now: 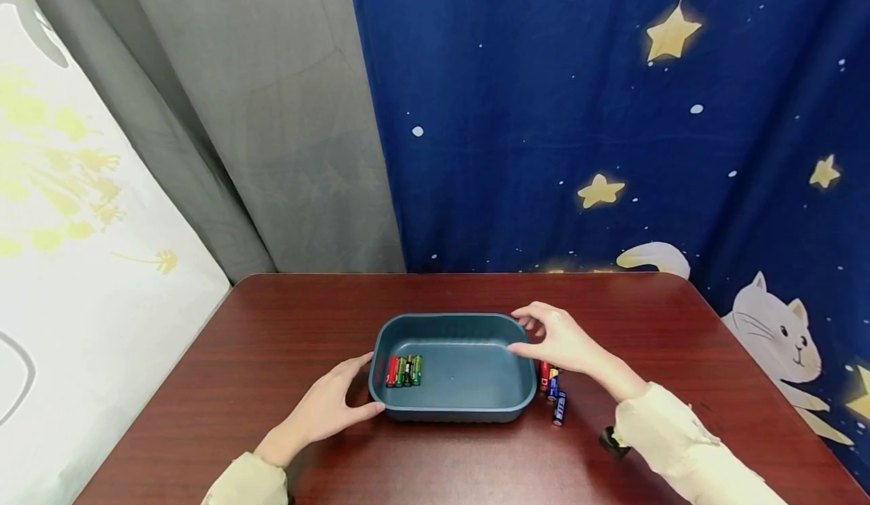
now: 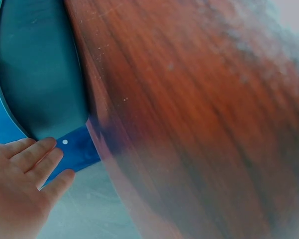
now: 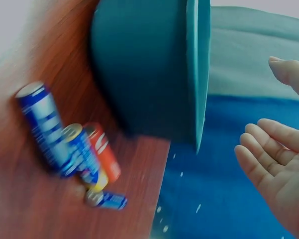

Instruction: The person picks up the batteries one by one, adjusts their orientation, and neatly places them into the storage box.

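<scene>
A blue-green plastic basin (image 1: pixel 451 413) stands on the table, with a short row of red and green batteries (image 1: pixel 408 371) at its left end inside. My left hand (image 1: pixel 329 403) is at the basin's left end, thumb and fingertips right at the rim. In the left wrist view the fingers (image 2: pixel 37 162) are extended against the basin's outer wall. Above the right end of the basin is my right hand (image 1: pixel 560 339), thumb and fingers spread apart with nothing between them. Several loose batteries lie on the table beside the basin's right end, among them a blue one (image 3: pixel 45 127) and a red one (image 3: pixel 105 154).
The dark reddish-brown table (image 1: pixel 306 301) extends around the basin. Behind it hang a grey curtain (image 1: pixel 285 150) and a blue star-patterned curtain (image 1: pixel 503 150). A small black object (image 1: pixel 614 442) shows beside the right sleeve.
</scene>
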{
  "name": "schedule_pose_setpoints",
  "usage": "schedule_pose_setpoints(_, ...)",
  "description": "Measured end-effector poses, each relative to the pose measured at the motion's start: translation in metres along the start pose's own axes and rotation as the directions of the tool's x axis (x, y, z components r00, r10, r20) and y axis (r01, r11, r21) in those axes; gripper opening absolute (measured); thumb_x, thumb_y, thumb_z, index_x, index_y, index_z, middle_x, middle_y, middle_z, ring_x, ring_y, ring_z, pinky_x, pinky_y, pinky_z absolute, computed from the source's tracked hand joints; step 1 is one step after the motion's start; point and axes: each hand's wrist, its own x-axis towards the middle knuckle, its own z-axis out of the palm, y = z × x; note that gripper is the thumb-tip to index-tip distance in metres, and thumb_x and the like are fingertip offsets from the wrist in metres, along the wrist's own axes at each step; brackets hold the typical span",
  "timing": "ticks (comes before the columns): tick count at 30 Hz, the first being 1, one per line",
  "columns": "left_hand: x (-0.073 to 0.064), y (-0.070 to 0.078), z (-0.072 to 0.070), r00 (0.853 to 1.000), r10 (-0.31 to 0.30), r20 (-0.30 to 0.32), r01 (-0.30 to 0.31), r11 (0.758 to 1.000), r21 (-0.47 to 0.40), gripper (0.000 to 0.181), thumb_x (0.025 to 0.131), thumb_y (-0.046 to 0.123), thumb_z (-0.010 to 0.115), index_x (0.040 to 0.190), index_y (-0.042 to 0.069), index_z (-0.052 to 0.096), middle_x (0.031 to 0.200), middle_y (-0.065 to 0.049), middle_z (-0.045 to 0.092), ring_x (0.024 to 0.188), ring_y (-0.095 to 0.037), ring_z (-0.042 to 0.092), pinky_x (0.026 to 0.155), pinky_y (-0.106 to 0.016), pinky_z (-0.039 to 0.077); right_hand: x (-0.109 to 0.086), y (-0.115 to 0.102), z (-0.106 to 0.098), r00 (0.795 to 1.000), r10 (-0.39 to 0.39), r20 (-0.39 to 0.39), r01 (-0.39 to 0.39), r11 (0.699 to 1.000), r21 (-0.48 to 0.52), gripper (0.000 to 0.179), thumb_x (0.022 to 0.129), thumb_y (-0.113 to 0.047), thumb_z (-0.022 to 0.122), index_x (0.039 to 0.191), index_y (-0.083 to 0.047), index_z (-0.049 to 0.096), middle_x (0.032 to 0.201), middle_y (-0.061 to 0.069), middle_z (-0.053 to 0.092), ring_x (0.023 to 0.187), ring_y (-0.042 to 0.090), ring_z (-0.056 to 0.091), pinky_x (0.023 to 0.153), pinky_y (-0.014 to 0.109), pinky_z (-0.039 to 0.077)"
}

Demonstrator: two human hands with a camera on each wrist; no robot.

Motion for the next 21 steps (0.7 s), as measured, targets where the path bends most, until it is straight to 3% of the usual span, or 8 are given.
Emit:
schedule_pose_setpoints(6, 0.0, 0.0, 0.001, 1.0, 0.004, -0.001, -0.004, 1.0, -0.005, 0.079, 0.072, 0.056, 0.067, 0.137, 0.018, 0.041, 0.13, 0.0, 0.05, 0.119, -0.019, 0.046, 0.093, -0.045, 0.041, -0.031, 0.021, -0.006, 0.996, 0.077, -0.034, -0.077, 0.997, -0.007, 0.044, 0.069, -0.026, 0.079, 0.104, -0.005, 0.062, 0.086, 0.001, 0.059, 0.075, 0.019, 0.057, 0.064, 0.027, 0.05)
schedule_pose_setpoints(11, 0.001, 0.0, 0.0, 1.0, 0.005, 0.0, -0.005, 1.0, -0.009, 0.079, 0.072, 0.054, 0.067, 0.137, 0.018, 0.041, 0.13, -0.001, 0.05, 0.119, -0.02, 0.046, 0.093, -0.046, 0.042, -0.058, 0.036, -0.002, 0.997, 0.075, -0.009, -0.075, 0.997, -0.035, 0.045, 0.068, -0.027, 0.079, 0.1, -0.001, 0.063, 0.083, 0.004, 0.058, 0.073, 0.017, 0.055, 0.062, 0.025, 0.05)
schedule_pose_setpoints(21, 0.0, -0.001, 0.001, 1.0, 0.001, 0.003, -0.001, 1.0, -0.018, 0.079, 0.072, 0.054, 0.067, 0.137, 0.019, 0.04, 0.13, 0.0, 0.05, 0.119, -0.019, 0.046, 0.093, -0.046, 0.042, -0.092, 0.039, 0.012, 0.989, 0.119, 0.083, -0.103, 0.979, -0.176, 0.044, 0.064, -0.04, 0.078, 0.091, -0.01, 0.062, 0.08, -0.008, 0.053, 0.074, 0.007, 0.05, 0.065, 0.024, 0.046)
